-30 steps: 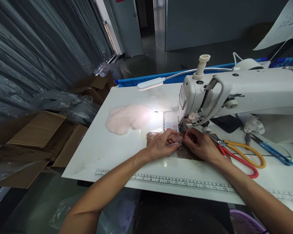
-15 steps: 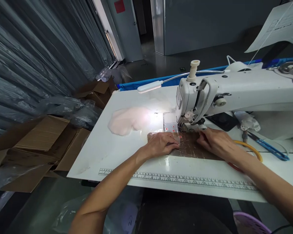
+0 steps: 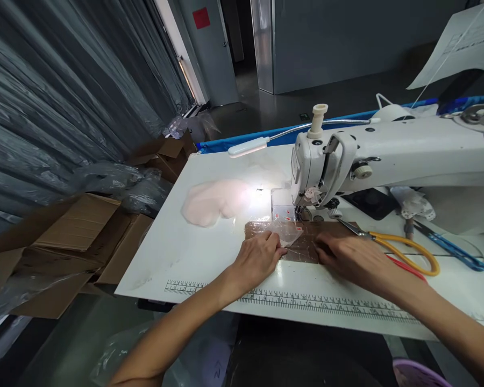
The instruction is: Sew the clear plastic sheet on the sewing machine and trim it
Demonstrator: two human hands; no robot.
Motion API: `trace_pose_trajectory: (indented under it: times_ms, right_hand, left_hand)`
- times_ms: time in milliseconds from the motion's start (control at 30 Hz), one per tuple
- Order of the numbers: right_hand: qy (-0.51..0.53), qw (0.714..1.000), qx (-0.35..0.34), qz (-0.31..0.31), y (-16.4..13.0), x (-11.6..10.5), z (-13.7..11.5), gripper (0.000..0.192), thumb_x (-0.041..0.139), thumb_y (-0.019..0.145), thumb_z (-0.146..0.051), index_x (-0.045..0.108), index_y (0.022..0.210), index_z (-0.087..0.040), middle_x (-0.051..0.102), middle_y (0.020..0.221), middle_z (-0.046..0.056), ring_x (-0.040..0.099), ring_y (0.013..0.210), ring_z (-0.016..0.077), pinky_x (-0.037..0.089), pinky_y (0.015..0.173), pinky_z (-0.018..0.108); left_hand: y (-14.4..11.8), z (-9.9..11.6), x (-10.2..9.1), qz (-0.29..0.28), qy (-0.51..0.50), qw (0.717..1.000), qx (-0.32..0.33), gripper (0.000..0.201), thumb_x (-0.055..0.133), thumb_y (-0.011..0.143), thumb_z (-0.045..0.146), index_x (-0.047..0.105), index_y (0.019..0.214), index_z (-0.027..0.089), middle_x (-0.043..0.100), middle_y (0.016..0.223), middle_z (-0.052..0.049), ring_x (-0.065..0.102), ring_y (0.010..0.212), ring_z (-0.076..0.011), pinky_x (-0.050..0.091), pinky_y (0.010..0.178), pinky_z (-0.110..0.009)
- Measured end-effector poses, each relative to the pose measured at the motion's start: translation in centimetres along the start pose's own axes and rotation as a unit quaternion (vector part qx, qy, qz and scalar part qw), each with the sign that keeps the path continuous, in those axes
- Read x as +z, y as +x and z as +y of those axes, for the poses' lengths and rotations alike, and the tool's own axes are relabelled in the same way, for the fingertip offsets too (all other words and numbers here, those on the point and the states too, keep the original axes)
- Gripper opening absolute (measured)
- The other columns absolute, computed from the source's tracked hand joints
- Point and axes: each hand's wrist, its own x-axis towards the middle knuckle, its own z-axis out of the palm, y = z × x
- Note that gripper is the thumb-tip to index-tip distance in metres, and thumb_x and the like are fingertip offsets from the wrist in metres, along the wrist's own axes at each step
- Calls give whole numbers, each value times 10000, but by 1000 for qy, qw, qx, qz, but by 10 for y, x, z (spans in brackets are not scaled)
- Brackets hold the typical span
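Observation:
My left hand (image 3: 260,253) rests at the left end of a brown plate (image 3: 342,230) on the sewing table. Its thumb and fingers are pinched on a small piece of thin, see-through fabric (image 3: 289,235). Over the plate's right part, my right hand (image 3: 349,257) is closed with fingertips together; what they hold, if anything, is too small to make out. Just behind both hands stands the head of a white sewing machine (image 3: 306,166), its needle area close to the fabric. Yellow-handled scissors (image 3: 403,244) lie beside my right hand, blades pointing left.
Sheer pale pink fabric (image 3: 210,201) lies on the white table (image 3: 161,252), under a lamp (image 3: 248,147). A printed ruler (image 3: 282,299) runs along the front edge. Blue thread snips (image 3: 454,247) lie at right. Open cardboard boxes (image 3: 76,223) stand left.
My right hand has moved toward me and left, away from the machine's needle area, uncovering the scissors. My left hand has shifted slightly toward me. The view has moved a little.

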Motion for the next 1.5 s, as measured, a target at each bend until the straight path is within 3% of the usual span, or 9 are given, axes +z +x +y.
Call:
trace_pose_trajectory:
  times_ms: [167,267,500,633,733,1000,1200,1367,1500]
  right_hand:
    - [264,951,-157,-42,-6,-3,-41,162,399,951,-270,548,956,-208,528,1098,82,550,954,154,460,826,280]
    - [323,925,-198,-14,4,6,-49,162,369,971,-259,520,965,-202,556,1004,58,545,893,130,464,798,256]
    - [183,976,-37,109,16,20,2,208,355,946,-240,527,845,-180,565,790,54,523,713,173,415,651,311]
    - [259,960,-21,102,13,14,4,242,361,972,-317,543,876,-190,583,761,22,542,693,148,425,652,286]
    - [313,947,-28,69,12,13,-1,258,365,976,-355,551,899,-194,573,725,0,527,652,130,420,630,268]
    - [331,941,-68,21,3,13,2,228,397,950,-331,565,871,-199,590,774,5,526,668,129,411,654,265]
    - [391,871,171,246,4,-10,25,341,443,902,-508,577,848,-199,536,667,6,481,589,134,384,512,239]
    - [336,942,16,10,13,-10,10,448,569,827,-570,590,1082,-202,635,895,52,582,765,180,465,652,283]
    - [227,972,-49,-24,28,-1,-9,406,637,789,-515,598,1022,-184,629,948,72,574,824,205,441,708,323]
  left_hand:
    - [2,-2,-3,-2,-22,1000,7,139,485,939,259,493,823,183,612,796,-7,591,703,-165,382,554,-247]
    - [-1,-8,-7,14,-2,999,32,133,460,942,206,474,812,180,585,751,0,565,658,-153,365,549,-245]
    - [-22,-17,2,176,96,975,98,237,446,964,185,458,728,169,542,669,-3,504,584,-138,350,586,-280]
    - [-29,4,-3,127,18,967,221,149,521,943,257,520,834,154,583,744,-12,551,655,-139,408,644,-287]
    - [-19,15,-11,41,-60,953,293,357,582,881,477,544,1013,148,597,804,-26,572,707,-157,464,665,-296]
    - [32,7,9,17,-66,990,125,247,604,884,338,554,1040,154,564,1033,-79,568,925,-205,510,791,-359]
    - [33,-14,-7,-10,-125,986,110,115,577,892,267,592,829,171,578,1092,-61,559,979,-206,467,822,-363]
    - [41,-29,-27,-63,-259,964,-8,194,572,885,368,562,965,191,556,685,38,510,626,-109,390,562,-220]
    - [45,-28,-25,-91,-285,954,-6,299,593,866,378,538,1105,207,524,625,59,464,569,-101,339,521,-211]
